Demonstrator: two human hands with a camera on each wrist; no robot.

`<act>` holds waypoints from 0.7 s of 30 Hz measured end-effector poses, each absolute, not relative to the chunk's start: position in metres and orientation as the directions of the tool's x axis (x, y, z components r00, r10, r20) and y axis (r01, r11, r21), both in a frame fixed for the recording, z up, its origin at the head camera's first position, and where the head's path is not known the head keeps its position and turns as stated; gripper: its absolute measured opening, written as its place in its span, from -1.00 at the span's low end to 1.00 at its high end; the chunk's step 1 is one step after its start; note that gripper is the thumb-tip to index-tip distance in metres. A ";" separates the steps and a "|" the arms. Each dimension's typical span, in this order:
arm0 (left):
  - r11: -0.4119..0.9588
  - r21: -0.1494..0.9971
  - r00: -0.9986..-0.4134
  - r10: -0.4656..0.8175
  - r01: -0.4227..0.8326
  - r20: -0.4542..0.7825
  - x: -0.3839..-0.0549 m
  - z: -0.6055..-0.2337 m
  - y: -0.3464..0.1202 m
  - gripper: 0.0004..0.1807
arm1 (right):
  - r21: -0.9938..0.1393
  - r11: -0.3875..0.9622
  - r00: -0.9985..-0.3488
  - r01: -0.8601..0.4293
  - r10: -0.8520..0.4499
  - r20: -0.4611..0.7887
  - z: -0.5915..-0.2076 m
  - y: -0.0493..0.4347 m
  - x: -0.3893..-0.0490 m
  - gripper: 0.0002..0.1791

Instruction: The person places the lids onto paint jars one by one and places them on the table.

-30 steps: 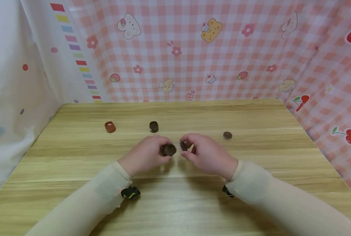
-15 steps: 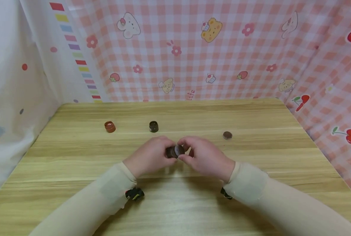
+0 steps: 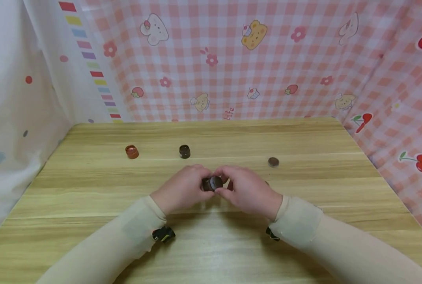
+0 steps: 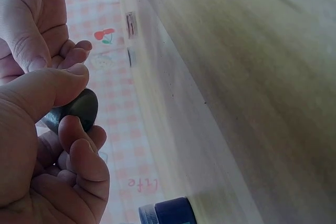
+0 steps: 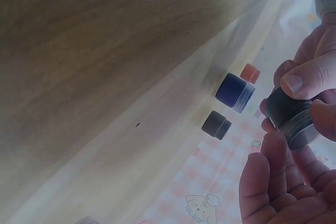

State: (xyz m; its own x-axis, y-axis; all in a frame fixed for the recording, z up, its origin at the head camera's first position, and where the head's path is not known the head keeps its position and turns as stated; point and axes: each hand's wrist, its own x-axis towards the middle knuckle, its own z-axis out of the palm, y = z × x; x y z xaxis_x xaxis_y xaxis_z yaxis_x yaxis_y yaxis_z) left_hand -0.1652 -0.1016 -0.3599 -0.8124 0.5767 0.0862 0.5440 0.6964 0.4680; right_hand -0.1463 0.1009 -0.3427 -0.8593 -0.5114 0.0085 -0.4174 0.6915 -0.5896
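Note:
My left hand (image 3: pixel 182 187) holds a small dark paint jar (image 3: pixel 206 184) on its side above the table, its mouth facing right. With thumb and fingers my right hand (image 3: pixel 250 191) pinches the round lid (image 3: pixel 216 182), which sits against that mouth. In the right wrist view the jar (image 5: pixel 283 103) shows a dark body with a paler, ridged lid end (image 5: pixel 300 129). The left wrist view shows the rounded dark base of the jar (image 4: pixel 81 109) between thumb and curled fingers.
Farther back stand an open orange jar (image 3: pixel 132 152) and an open dark jar (image 3: pixel 184 151). A round brown lid (image 3: pixel 273 162) lies to the right. The right wrist view shows a blue jar (image 5: pixel 231 91), hidden in the head view. A patterned cloth (image 3: pixel 211 59) hangs behind the table.
One second ago the lid was apart from the jar's mouth. The hands came together, and the lid now meets the jar. The other jars stay put.

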 end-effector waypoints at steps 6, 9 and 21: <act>0.706 0.459 -0.814 0.577 0.540 0.070 -0.163 -0.359 -0.101 -0.85 | -0.583 0.692 -0.856 -0.427 -0.517 0.013 -0.344 0.102 -0.146 -0.64; 0.707 0.458 -0.814 0.577 0.539 0.067 -0.163 -0.358 -0.100 -0.85 | -0.586 0.693 -0.857 -0.421 -0.515 0.006 -0.343 0.102 -0.146 -0.64; 0.686 0.541 -0.841 0.536 0.487 0.077 -0.163 -0.360 -0.101 -0.80 | -0.577 0.694 -0.861 -0.431 -0.508 0.031 -0.344 0.103 -0.146 -0.68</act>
State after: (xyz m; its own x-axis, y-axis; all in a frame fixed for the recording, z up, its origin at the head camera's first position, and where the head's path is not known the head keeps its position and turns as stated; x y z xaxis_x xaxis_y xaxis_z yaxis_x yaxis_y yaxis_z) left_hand -0.1629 -0.1006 -0.3600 -0.8407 0.5360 0.0766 0.4866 0.6859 0.5410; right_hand -0.1465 0.1027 -0.3441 -0.8605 -0.5084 0.0313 -0.4308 0.6935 -0.5775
